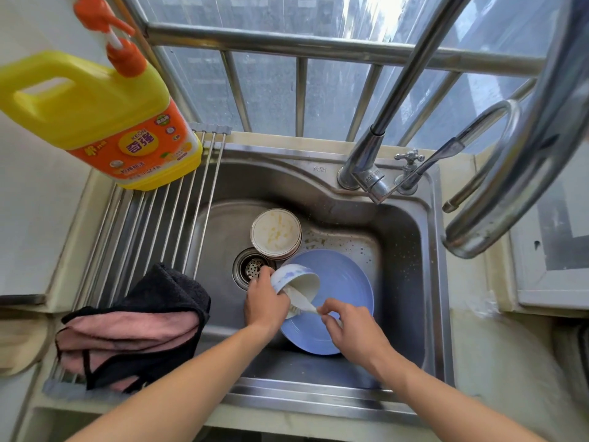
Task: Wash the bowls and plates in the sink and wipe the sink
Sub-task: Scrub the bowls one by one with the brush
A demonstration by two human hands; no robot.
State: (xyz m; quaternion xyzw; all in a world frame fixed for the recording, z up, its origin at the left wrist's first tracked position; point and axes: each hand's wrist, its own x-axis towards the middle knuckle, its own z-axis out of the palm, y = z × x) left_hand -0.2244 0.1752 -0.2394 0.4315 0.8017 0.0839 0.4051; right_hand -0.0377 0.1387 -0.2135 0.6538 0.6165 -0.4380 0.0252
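- The left hand (pixel 264 303) curls around the base of a small white bowl with a pale blue pattern (pixel 294 282), holding it tipped on its side with the opening facing right, above the sink.
- The right hand (pixel 349 320) pinches the handle of a white ceramic spoon (pixel 301 303) between thumb and fingertips; the spoon's far end reaches into the tipped bowl.
- Under both hands a round lavender-blue plate (pixel 344 282) lies in the basin of the stainless steel sink (pixel 404 250), leaning a little toward the front wall.
- To the left, a folded black and pink cloth (pixel 137 323) rests on a roll-up rack of steel rods (pixel 153 218) that covers the sink's left part.
- Just beyond the left hand sits the round perforated drain strainer (pixel 253 267).
- Touching the plate's far edge, a white bowl with a brown-lined rim and yellowish food smears (pixel 275 234) stands upright on the basin floor.
- Crumbs and droplets speckle the basin to the right of it.
- A yellow detergent bottle with an orange label and pump (pixel 105 116) stands at the rack's far end.
- A chrome tap (pixel 376 154) rises from the sink's back right, beside a smaller curved chrome spout (pixel 446 148).
- Behind, steel window bars (pixel 302 46).
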